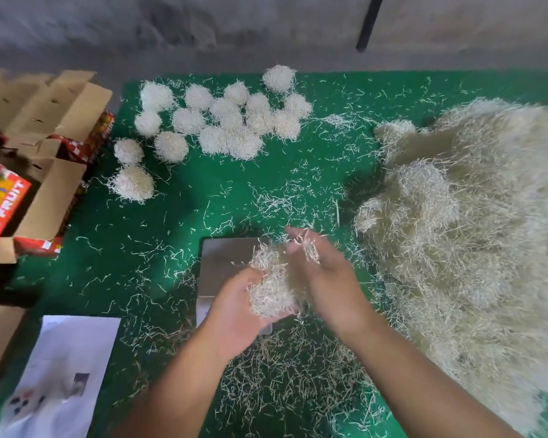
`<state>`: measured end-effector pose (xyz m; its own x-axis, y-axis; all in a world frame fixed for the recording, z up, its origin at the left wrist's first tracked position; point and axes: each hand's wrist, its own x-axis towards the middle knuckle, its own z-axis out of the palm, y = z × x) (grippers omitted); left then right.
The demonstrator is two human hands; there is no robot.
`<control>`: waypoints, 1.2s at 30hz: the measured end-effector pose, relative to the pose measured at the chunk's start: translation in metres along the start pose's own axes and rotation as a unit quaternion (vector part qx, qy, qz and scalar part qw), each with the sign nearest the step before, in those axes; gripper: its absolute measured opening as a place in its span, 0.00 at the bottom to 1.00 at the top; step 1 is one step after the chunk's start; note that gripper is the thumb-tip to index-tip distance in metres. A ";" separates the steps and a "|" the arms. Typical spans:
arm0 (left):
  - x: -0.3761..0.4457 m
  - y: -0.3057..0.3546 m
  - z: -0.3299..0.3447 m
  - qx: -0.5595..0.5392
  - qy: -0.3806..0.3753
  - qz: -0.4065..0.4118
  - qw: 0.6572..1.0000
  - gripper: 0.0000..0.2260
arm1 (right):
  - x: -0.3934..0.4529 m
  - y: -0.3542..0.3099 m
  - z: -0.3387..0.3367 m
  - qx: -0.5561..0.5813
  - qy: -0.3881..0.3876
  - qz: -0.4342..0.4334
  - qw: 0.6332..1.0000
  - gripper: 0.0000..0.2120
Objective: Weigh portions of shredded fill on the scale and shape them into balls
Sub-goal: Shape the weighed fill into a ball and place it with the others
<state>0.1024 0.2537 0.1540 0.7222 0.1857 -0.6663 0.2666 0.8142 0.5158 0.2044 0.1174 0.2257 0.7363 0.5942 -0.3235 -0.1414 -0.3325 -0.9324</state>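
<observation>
Now both hands, left (pixel 234 306) and right (pixel 325 279), cup a clump (pixel 271 294) above the scale (pixel 225 263); next, I judge, roll it tight.

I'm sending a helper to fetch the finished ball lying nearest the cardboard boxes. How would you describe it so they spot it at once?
Start at the green table and find the cluster of pale fill balls in its far left part. The nearest ball is the lowest left one, beside the open cardboard box. It lies apart from the packed group, with only one ball just above it.
</observation>
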 end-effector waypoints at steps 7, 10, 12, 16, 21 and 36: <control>-0.067 0.006 0.041 -0.005 -0.070 0.002 0.998 0.25 | -0.035 0.000 0.008 -0.279 -0.126 -0.123 0.944 0.31; -0.082 -0.004 0.047 0.042 0.014 0.038 0.998 0.08 | -0.051 -0.004 0.005 -0.275 -0.150 -0.125 0.941 0.33; -0.087 -0.005 0.053 -0.061 0.022 0.044 0.997 0.25 | -0.064 -0.009 -0.003 -0.174 -0.180 -0.111 0.962 0.33; -0.110 -0.003 0.050 0.174 0.151 0.119 0.966 0.48 | -0.083 -0.014 -0.024 0.011 -0.107 -0.076 0.991 0.22; -0.129 -0.014 0.056 0.127 0.163 0.248 0.947 0.11 | -0.094 -0.010 -0.036 0.293 -0.046 0.101 0.950 0.28; -0.163 -0.053 0.114 0.540 0.087 0.312 0.777 0.42 | -0.128 -0.032 -0.006 0.416 -0.067 0.139 0.896 0.30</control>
<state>0.0435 0.1178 0.2967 0.8541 0.5061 -0.1199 0.3474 -0.3835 0.8557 0.1183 0.0477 0.2975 0.5175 0.6751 -0.5258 -0.7926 0.1466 -0.5918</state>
